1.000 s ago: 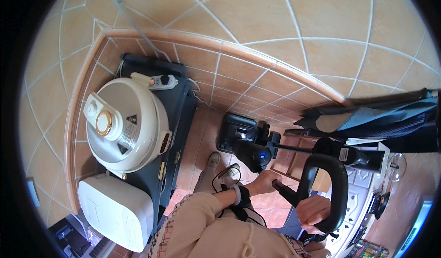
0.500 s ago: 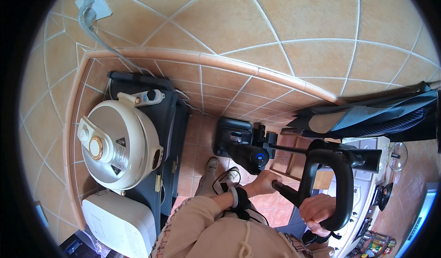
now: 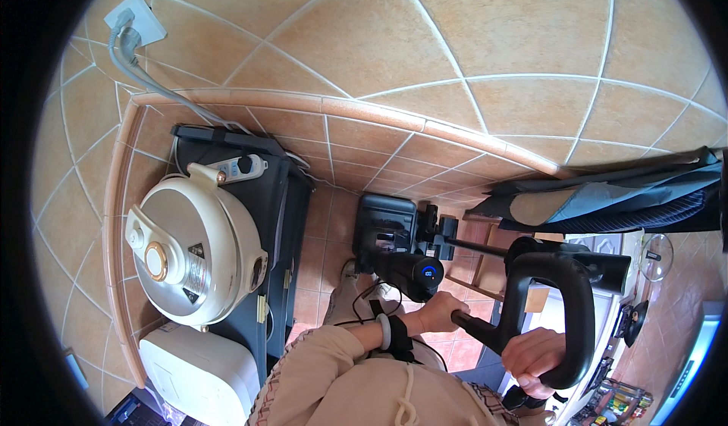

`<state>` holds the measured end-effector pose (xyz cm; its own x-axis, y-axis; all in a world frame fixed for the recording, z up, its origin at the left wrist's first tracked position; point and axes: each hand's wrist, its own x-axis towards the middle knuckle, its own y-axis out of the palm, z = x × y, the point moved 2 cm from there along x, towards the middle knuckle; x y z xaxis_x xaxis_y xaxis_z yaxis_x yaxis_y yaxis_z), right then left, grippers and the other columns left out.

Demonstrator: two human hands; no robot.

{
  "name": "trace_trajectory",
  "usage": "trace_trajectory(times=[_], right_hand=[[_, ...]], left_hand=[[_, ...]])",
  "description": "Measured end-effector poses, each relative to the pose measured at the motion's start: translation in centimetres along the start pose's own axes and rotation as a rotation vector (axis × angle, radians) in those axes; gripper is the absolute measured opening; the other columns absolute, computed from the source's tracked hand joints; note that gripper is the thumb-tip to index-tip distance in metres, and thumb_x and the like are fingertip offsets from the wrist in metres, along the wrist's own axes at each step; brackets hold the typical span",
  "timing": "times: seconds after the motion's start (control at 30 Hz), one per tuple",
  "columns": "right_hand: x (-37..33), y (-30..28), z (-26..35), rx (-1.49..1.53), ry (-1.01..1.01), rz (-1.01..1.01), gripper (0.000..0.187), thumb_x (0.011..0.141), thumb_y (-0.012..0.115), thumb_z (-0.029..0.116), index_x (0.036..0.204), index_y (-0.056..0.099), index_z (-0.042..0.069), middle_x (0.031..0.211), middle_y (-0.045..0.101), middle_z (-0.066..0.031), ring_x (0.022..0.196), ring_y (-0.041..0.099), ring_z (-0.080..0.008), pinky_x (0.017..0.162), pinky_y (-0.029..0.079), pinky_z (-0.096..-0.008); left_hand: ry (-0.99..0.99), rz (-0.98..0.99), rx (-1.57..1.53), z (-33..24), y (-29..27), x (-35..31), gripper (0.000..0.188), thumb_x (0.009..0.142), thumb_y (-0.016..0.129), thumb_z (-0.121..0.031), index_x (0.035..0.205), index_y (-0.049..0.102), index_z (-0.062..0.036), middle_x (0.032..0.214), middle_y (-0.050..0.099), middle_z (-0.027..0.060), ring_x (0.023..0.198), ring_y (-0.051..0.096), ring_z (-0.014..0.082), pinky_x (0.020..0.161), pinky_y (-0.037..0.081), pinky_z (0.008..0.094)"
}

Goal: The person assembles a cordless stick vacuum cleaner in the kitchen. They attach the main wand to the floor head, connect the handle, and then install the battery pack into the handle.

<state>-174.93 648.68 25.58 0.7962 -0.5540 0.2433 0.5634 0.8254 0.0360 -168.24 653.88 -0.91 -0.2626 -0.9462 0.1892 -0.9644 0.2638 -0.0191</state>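
My right hand [image 3: 535, 359] is wrapped round the lower part of a black looped handle [image 3: 580, 327]. This handle joins what looks like a black stick vacuum cleaner, whose thin pole [image 3: 479, 249] runs down toward the floor. A short black bar [image 3: 481, 333] sticks out leftward from the loop, and its end overlaps my left hand [image 3: 441, 312]. That hand is closed, and what its fingers hold is hidden. Just beyond it stands a black floor-cleaning machine [image 3: 385, 225] with a lit round display [image 3: 428, 273]. A black cord [image 3: 364, 321] runs past my left wrist.
At left a cream electric pressure cooker [image 3: 193, 248] stands on a dark cabinet [image 3: 282, 198], beside a white appliance [image 3: 199, 365]. A power strip [image 3: 241, 168] lies behind the cooker. Dark cloths [image 3: 614, 198] hang at right. A tiled wall [image 3: 394, 147] closes the far side.
The looped handle and both my hands have shifted slightly down and right in the picture. The view has turned a little. My grip on the handle is unchanged.
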Motion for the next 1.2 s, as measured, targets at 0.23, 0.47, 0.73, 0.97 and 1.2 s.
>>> trace_trajectory(times=[0.23,0.47,0.73,0.97,1.2], right_hand=[[-0.6,0.4,0.0,-0.018,-0.008,-0.157,0.017,0.082,0.069,0.004,0.07,0.056,0.005,0.054,0.06,-0.0099,0.041,0.057,-0.0223,0.049,0.052,-0.032],[-0.7,0.7,0.2,-0.058,-0.034,-0.198,0.017,0.081,0.07,0.006,0.07,0.057,0.004,0.054,0.06,-0.0101,0.04,0.056,-0.0211,0.048,0.052,-0.0318],[-0.5,0.6,-0.4,-0.113,-0.014,-0.143,0.016,0.083,0.068,0.007,0.072,0.057,0.006,0.055,0.058,-0.0082,0.044,0.057,-0.0219,0.052,0.052,-0.0324],[0.4,0.5,-0.6,-0.118,0.031,-0.141,0.02,0.085,0.066,0.011,0.068,0.056,0.008,0.057,0.057,-0.007,0.05,0.059,-0.0227,0.058,0.053,-0.0343],[1.4,0.1,-1.8,-0.116,0.017,-0.161,0.029,0.084,0.066,0.017,0.06,0.054,0.008,0.054,0.057,-0.0062,0.045,0.058,-0.0211,0.055,0.053,-0.0327]], left_hand=[[0.021,0.052,-0.014,-0.2,0.2,-0.1,0.008,0.064,0.067,-0.007,0.071,0.063,-0.0083,0.066,0.06,0.0167,0.067,0.06,0.0386,0.058,0.048,0.0414],[0.036,0.085,0.015,-0.3,0.0,0.4,0.005,0.064,0.067,-0.01,0.068,0.063,-0.0098,0.066,0.061,0.016,0.067,0.061,0.0379,0.06,0.048,0.0446],[0.089,0.068,0.018,1.2,-0.9,1.3,0.011,0.059,0.068,-0.007,0.069,0.063,-0.0082,0.066,0.059,0.0166,0.067,0.06,0.0385,0.055,0.045,0.042],[0.106,0.147,0.017,1.7,-2.5,2.5,0.014,0.058,0.066,-0.006,0.071,0.061,-0.0066,0.066,0.058,0.0171,0.067,0.058,0.0397,0.055,0.044,0.043],[0.097,0.087,0.012,1.7,-3.6,3.0,0.012,0.059,0.066,-0.006,0.069,0.06,-0.0075,0.066,0.058,0.0173,0.067,0.058,0.039,0.056,0.045,0.0434]])
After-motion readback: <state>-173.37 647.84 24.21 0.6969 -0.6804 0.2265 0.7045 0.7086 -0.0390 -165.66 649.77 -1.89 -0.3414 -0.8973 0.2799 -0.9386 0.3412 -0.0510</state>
